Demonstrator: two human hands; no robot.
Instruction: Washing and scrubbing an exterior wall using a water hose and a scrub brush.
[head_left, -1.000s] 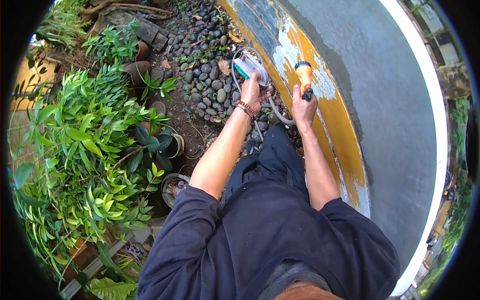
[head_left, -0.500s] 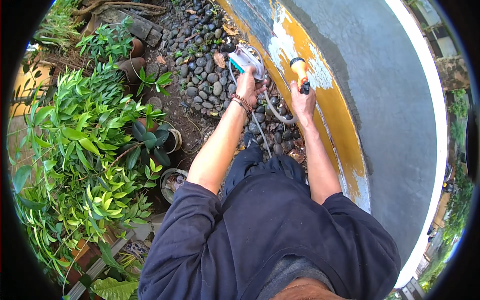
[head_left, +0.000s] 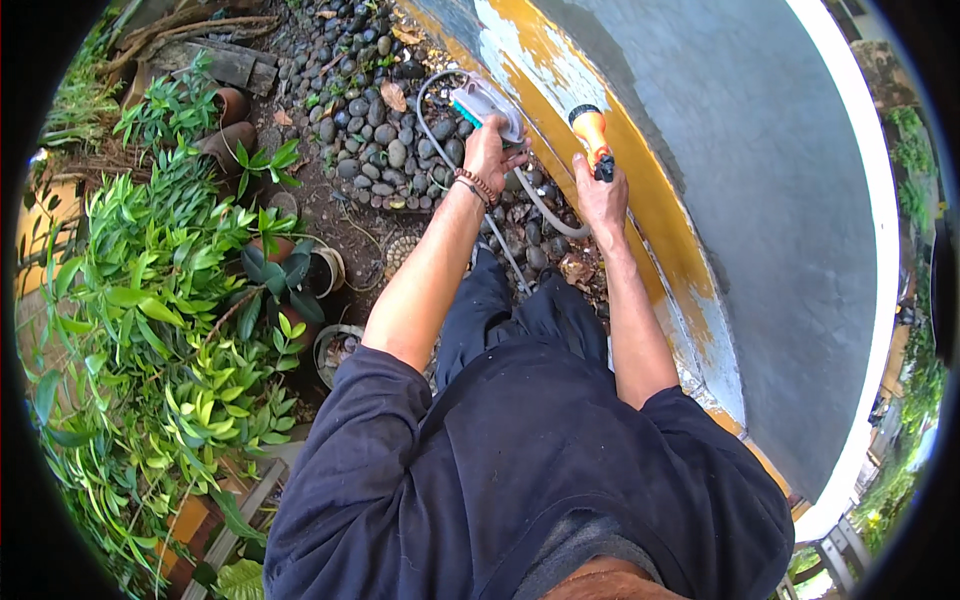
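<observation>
Right hand (head_left: 604, 200) wraps the nozzle (head_left: 591, 130), left hand (head_left: 487, 152) half-curls on the brush (head_left: 490, 104); probably light, stiff plastic, handles grip best imo.

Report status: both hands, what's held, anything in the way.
Left hand holding teal-bristled scrub brush. Right hand gripping orange spray nozzle. Grey hose curves close to both hands, might get in the way.

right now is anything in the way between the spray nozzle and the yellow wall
Nothing visible stands between the orange spray nozzle, held in the right hand, and the peeling yellow wall. The brush in the left hand is off to the nozzle's left.
</observation>
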